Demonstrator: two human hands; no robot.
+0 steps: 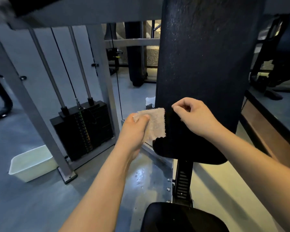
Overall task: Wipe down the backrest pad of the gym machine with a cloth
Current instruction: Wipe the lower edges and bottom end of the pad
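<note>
The backrest pad [208, 56] is a tall black upright cushion in the middle right, speckled with fine droplets or dust. Its rounded lower end sits above the black seat [182, 218]. A beige terry cloth [156, 124] hangs against the pad's lower left edge. My left hand [136, 129] grips the cloth's top left corner. My right hand [194, 116] is in front of the lower pad, thumb and forefinger pinched together at the height of the cloth's top edge. The strip between the beige part and that pinch is black, so the contact is hard to make out.
A black weight stack [84, 129] with guide rods stands in a grey frame [32, 106] to the left. A white plastic tub [30, 163] sits on the grey floor at lower left. The toothed seat post [182, 180] runs below the pad. Other machines stand behind.
</note>
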